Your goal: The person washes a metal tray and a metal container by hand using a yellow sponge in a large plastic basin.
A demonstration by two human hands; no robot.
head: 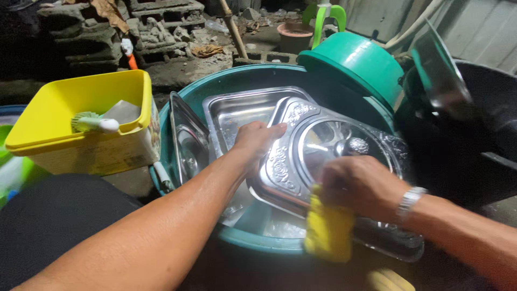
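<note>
Lid [323, 145] between left hand [257, 137], sponge-gripping right hand [358, 183].

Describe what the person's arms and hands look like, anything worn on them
Both forearms are bare, with no sleeves or gloves in view. The right hand has a silver metal link watch band at the wrist. The left hand wears nothing: no ring, band or watch shows.

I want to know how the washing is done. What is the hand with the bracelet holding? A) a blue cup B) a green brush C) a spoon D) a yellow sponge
D: the right hand, which wears the bracelet, grips a yellow sponge against the shiny metal tray that the left hand steadies.
</note>
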